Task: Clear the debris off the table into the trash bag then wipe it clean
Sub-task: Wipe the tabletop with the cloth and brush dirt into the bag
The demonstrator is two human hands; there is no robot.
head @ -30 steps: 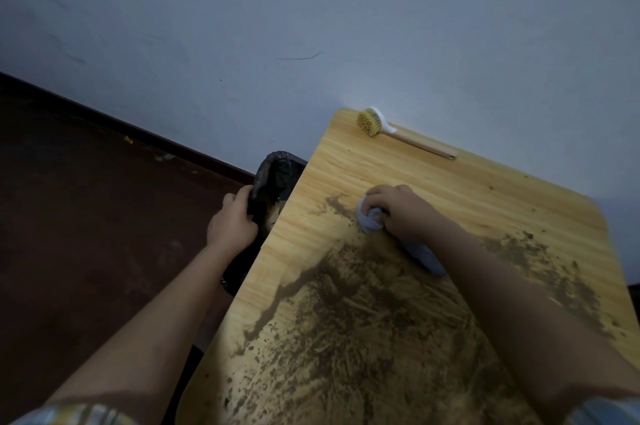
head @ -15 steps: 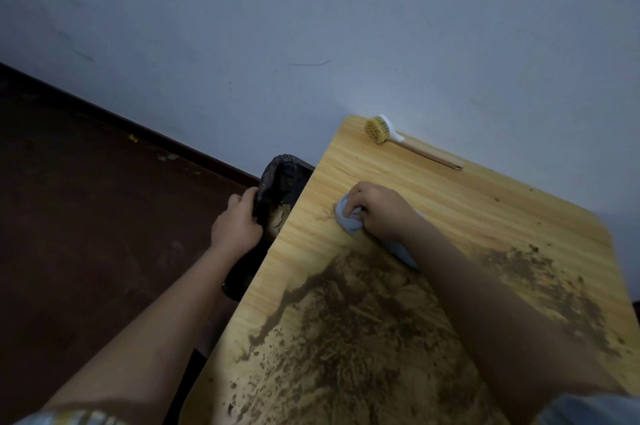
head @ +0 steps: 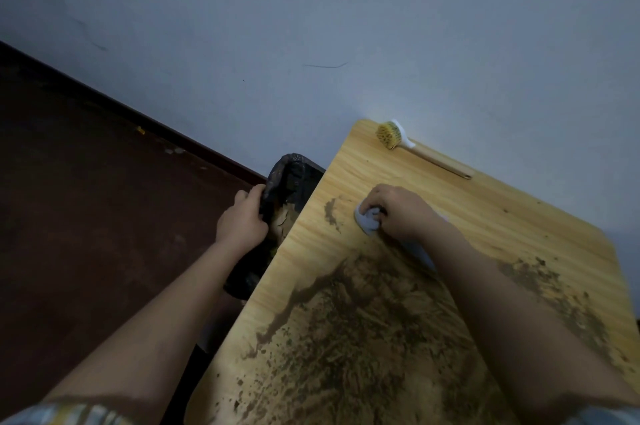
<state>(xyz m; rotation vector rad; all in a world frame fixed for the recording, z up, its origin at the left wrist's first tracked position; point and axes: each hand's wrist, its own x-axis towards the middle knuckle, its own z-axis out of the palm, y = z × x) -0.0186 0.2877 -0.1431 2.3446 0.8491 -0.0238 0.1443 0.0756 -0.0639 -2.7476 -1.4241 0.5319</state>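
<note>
A light wooden table [head: 485, 216] carries a wide smear of brown dirt and debris [head: 363, 327] across its near half, with a small streak [head: 331, 211] near its left edge. My right hand [head: 401, 213] grips a bunched pale blue cloth [head: 369, 220] pressed on the tabletop just right of that streak. A black trash bag [head: 287, 178] hangs open beside the table's left edge, with some debris visible inside. My left hand [head: 242, 220] grips the bag's rim on its outer side.
A dish brush [head: 393, 136] with yellow bristles and a wooden handle lies at the table's far corner against the pale wall [head: 311, 26]. Dark reddish floor [head: 86, 216] spreads to the left, below a dark baseboard.
My right hand with the cloth swept left toward the table edge, then drew back right, leaving a small dirt streak near the edge. My left hand kept its grip on the bag.
</note>
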